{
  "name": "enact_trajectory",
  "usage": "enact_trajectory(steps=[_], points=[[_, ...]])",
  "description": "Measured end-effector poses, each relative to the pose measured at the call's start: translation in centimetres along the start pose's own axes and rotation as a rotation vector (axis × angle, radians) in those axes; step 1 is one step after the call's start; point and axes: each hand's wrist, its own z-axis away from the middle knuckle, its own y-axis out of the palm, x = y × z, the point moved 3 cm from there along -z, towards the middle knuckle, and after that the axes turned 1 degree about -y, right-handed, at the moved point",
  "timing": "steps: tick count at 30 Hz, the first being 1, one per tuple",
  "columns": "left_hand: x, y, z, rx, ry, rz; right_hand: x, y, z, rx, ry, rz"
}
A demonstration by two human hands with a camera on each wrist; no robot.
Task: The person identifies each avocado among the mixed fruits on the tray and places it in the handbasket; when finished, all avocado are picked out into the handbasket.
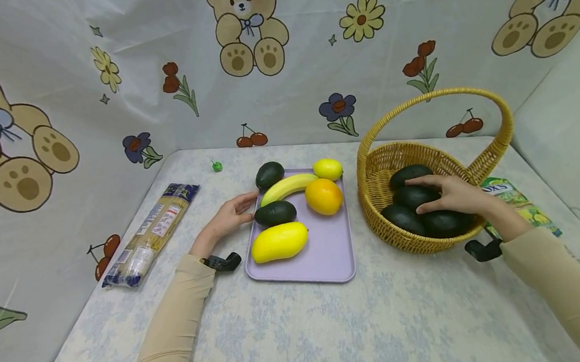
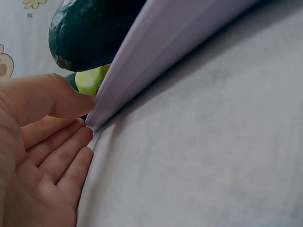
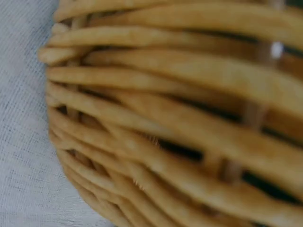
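Observation:
My left hand (image 1: 227, 217) is at the left edge of the lilac tray (image 1: 328, 253), its thumb and fingertips touching the rim in the left wrist view. Nearest to it on the tray is a dark green avocado (image 1: 275, 213). Around that lie another avocado (image 1: 269, 175), a banana (image 1: 288, 187), a lemon (image 1: 328, 169), an orange fruit (image 1: 324, 196) and a yellow mango (image 1: 279, 242). My right hand (image 1: 454, 193) reaches into the wicker basket (image 1: 406, 244), thumb and fingers around an avocado (image 1: 413, 198). More avocados (image 1: 403, 220) lie about it. The right wrist view shows only basket weave (image 3: 156, 94).
A pack of spaghetti (image 1: 156, 234) lies on the table's left side. A small green item (image 1: 217, 166) sits toward the back. Behind and right of the basket is a green packet (image 1: 522, 199). The basket's tall handle (image 1: 434, 94) arches above it.

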Motion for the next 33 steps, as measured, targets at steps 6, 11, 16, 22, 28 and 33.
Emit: enact_trajectory(steps=[6, 11, 16, 22, 28, 33], points=[[0.0, 0.1, -0.2, 0.0, 0.016, 0.006, 0.0, -0.2, 0.1, 0.0, -0.014, -0.002], [0.0, 0.1, -0.2, 0.004, 0.016, -0.006, 0.4, -0.3, 0.4, 0.005, -0.021, -0.001], [0.0, 0.2, -0.2, 0.007, 0.01, -0.004, 0.7, -0.4, 0.7, -0.014, -0.028, -0.064], [1.9, 0.1, -0.8, -0.009, 0.005, -0.003, 1.6, -1.4, 1.4, -0.08, 0.004, -0.155], [3.3, -0.2, -1.2, -0.025, 0.001, -0.009, 4.5, -3.3, 3.0, -0.204, -0.049, -0.224], [3.2, -0.2, -1.3, -0.026, -0.001, -0.011, 7.8, -4.2, 3.6, -0.309, -0.241, -0.442]])
